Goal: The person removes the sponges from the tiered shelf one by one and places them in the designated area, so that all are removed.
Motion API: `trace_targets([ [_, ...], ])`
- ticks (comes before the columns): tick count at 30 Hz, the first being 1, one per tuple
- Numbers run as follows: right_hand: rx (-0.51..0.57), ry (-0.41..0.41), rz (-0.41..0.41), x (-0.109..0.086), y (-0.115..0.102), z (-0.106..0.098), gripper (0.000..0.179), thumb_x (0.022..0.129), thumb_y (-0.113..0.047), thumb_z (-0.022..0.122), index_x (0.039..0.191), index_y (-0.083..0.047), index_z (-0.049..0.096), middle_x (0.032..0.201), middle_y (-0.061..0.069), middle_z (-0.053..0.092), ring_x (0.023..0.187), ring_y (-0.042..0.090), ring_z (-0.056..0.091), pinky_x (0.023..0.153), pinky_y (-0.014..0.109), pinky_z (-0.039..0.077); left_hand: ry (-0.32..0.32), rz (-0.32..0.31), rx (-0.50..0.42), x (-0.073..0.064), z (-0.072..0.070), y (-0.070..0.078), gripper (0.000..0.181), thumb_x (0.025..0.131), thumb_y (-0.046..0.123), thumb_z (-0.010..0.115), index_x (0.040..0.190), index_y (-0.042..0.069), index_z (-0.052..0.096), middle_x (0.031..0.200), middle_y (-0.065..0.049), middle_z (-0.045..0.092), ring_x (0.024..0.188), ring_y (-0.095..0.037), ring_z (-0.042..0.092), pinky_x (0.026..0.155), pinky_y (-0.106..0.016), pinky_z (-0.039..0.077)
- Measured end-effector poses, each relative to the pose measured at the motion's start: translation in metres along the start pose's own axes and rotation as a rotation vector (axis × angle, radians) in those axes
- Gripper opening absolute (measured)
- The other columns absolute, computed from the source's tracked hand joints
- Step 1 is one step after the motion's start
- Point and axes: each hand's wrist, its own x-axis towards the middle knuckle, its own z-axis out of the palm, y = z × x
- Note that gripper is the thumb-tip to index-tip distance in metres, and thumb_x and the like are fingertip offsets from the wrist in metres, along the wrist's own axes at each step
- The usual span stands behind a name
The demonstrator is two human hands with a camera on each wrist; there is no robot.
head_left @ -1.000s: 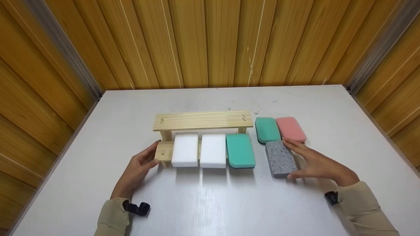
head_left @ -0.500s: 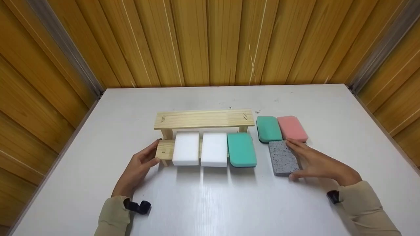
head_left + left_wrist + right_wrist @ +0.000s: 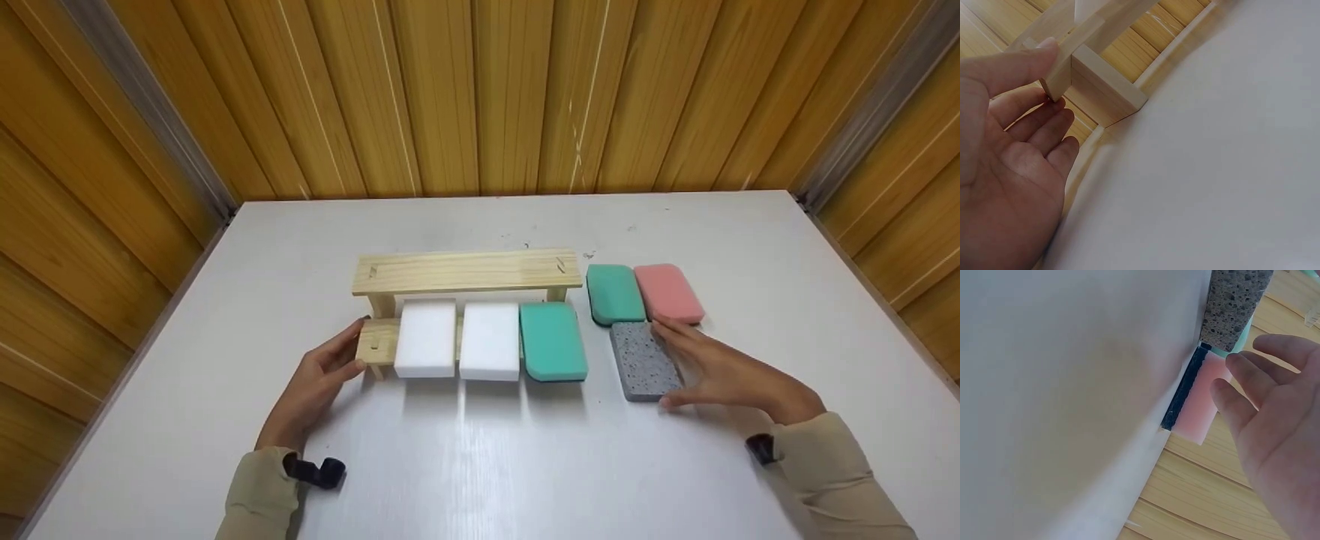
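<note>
A pale two-tier wooden rack [image 3: 465, 271] stands mid-table. My left hand [image 3: 319, 382] pinches the left end of its lower shelf [image 3: 1064, 64], thumb on the near side and fingertips behind. Two white sponges [image 3: 425, 337] and a green sponge [image 3: 553, 341] lie across that shelf. To the right, my right hand [image 3: 735, 379] is at a grey, pitted sponge-like block [image 3: 645, 360], with fingertips near its far right corner and thumb near its near right corner. Its fingers [image 3: 1252, 382] look loosely extended in the right wrist view.
Behind the grey block lie another green sponge [image 3: 615, 292] and a pink sponge [image 3: 669, 292] with a dark scouring layer [image 3: 1185, 388], side by side. The white table [image 3: 480, 465] backs onto a wood-patterned wall [image 3: 480, 97].
The grey block has shifted a little to the right and then slightly back left beside my right hand. My left hand keeps its hold on the rack's end.
</note>
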Motion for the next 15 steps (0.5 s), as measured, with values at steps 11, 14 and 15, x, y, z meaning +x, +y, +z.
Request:
trace_targets([
  [11,0.040,0.028,0.017,0.001,-0.006,-0.009,0.101,0.079,-0.055,0.071,0.153,-0.007,0.023,0.157,0.019,0.024,0.142,0.047,0.022,0.111,0.066,0.023,-0.005,0.017,-0.010,0.000,0.000,-0.001,0.068,0.092,0.010,0.063,0.151,0.006,0.029,0.158,-0.006,0.027,0.146,-0.021,0.025,0.108,-0.011,0.032],
  [14,0.049,0.074,-0.017,0.002,-0.008,-0.011,0.090,0.083,-0.049,0.069,0.151,-0.006,0.028,0.154,0.020,0.031,0.140,0.046,0.028,0.110,0.066,0.026,-0.012,0.028,-0.028,0.000,0.000,-0.002,0.068,0.092,0.008,0.063,0.150,0.004,0.028,0.159,-0.009,0.025,0.147,-0.025,0.023,0.108,-0.012,0.032],
  [15,0.046,0.090,-0.032,0.003,-0.009,-0.011,0.086,0.085,-0.046,0.068,0.150,-0.005,0.030,0.153,0.020,0.034,0.139,0.046,0.030,0.109,0.065,0.027,-0.013,0.030,-0.034,0.000,0.000,-0.003,0.068,0.092,0.008,0.063,0.150,0.004,0.028,0.159,-0.010,0.024,0.147,-0.025,0.022,0.108,-0.012,0.032],
])
